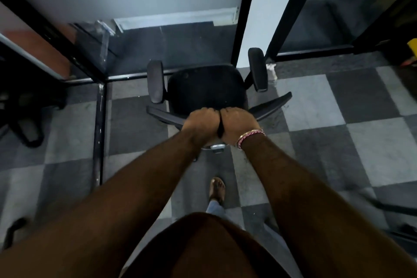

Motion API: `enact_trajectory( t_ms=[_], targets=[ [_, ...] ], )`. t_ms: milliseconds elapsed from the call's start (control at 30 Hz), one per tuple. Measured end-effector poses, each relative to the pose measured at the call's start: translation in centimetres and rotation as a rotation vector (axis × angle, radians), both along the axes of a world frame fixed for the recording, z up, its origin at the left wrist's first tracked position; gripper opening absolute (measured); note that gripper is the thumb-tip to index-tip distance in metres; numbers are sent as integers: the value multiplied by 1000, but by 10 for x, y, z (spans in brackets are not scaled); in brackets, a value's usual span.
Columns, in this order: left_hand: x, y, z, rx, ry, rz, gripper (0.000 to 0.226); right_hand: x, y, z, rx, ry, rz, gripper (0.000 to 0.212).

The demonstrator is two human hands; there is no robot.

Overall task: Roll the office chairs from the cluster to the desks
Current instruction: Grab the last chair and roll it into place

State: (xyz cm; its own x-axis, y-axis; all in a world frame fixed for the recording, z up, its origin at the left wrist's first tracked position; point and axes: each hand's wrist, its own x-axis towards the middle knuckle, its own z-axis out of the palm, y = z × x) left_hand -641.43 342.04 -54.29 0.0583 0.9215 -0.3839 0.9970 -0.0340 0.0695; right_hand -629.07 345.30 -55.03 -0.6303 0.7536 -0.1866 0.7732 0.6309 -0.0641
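Black fabric covered the seat of the office chair (pixel 206 90), which stood on the checkered grey carpet floor (pixel 316 101) directly ahead of the person, its front edge pointing toward the black-framed partition (pixel 242 13). Both padded armrests were visible — the left armrest (pixel 155 81) just beside the low black floor rail, the right armrest (pixel 257 69) close to the white partition post. The backrest's top edge ran beneath the hands, seen edge-on from above.

Left hand (pixel 202 121) was clenched over the top of the backrest, fingers curled forward over the edge. Right hand (pixel 238 123) gripped the same edge in the same manner, touching the left hand at the knuckles. A pink and gold bracelet (pixel 249 137) sat on the right wrist. A chrome part of the chair's base (pixel 216 147) showed just below the wrists.

One sandalled foot (pixel 217 188) rested on the carpet behind the chair. At the left edge — partly cut off — stood a second dark chair base (pixel 24 128), well apart from the held chair.
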Motion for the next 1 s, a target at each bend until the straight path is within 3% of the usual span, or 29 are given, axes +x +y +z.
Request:
enact_trajectory(
  t_ms=[200,533,1000],
  targets=[
    [5,26,-19,-96,105,-86,23,-1,25,-14,-37,-75,-29,12],
    [7,17,-21,-67,112,-102,22,2,10,-11,-39,-111,-67,14],
    [-23,-143,-27,27,60,-284,24,-19,-165,-17,29,-164,-179,20]
  ],
)
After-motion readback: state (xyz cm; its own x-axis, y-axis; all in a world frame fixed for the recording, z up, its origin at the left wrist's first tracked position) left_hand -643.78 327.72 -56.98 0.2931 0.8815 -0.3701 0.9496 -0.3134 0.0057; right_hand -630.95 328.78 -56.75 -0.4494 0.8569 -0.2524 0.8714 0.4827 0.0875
